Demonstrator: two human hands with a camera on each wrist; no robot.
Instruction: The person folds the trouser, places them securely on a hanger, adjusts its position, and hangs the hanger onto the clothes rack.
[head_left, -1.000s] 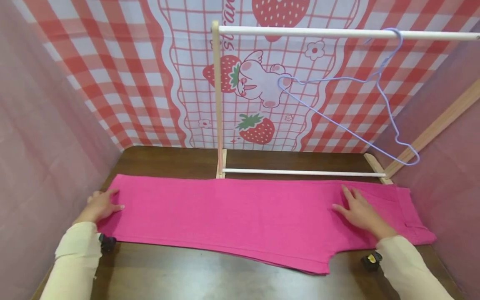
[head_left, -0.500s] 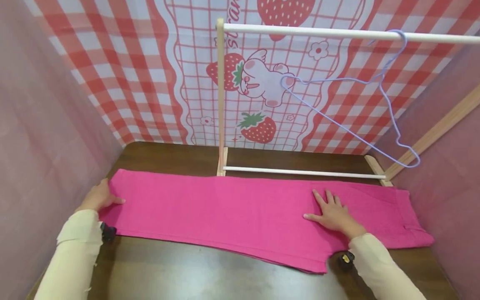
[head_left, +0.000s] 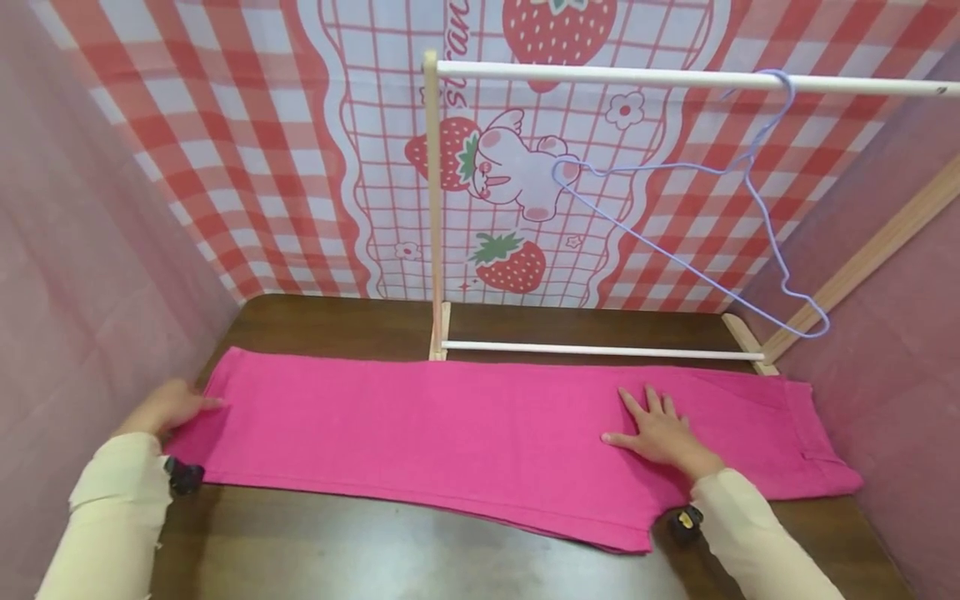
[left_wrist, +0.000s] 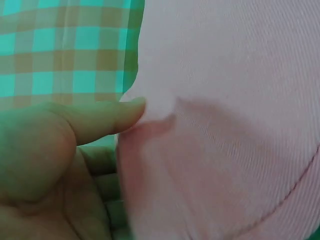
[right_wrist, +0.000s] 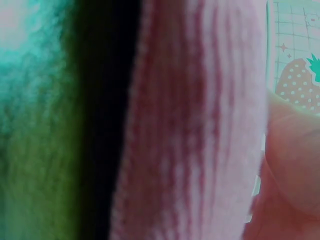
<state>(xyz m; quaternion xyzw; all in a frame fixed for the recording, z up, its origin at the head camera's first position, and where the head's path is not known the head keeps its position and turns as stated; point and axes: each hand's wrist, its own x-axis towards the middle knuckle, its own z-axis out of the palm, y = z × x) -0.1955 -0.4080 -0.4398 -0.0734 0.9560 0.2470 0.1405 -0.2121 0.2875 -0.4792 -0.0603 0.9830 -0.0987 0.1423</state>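
Note:
Pink trousers, folded lengthwise, lie across the table with the waistband at the right and the leg ends at the left. My left hand pinches the leg hem; in the left wrist view its thumb lies on top of the cloth and the other fingers go behind the edge. With fingers spread, my right hand rests flat on the upper part of the trousers. The right wrist view is mostly filled by blurred ribbed cloth, part of the hand showing at its right side.
Behind the trousers stands a wooden rack with a white top rail and a lower rail. A lilac wire hanger hangs from the top rail. Pink curtains flank the brown table; a strawberry-print cloth hangs behind.
My right hand has slid left over the trousers from near the waistband, then stayed. My left hand has shifted slightly outward to the left at the hem.

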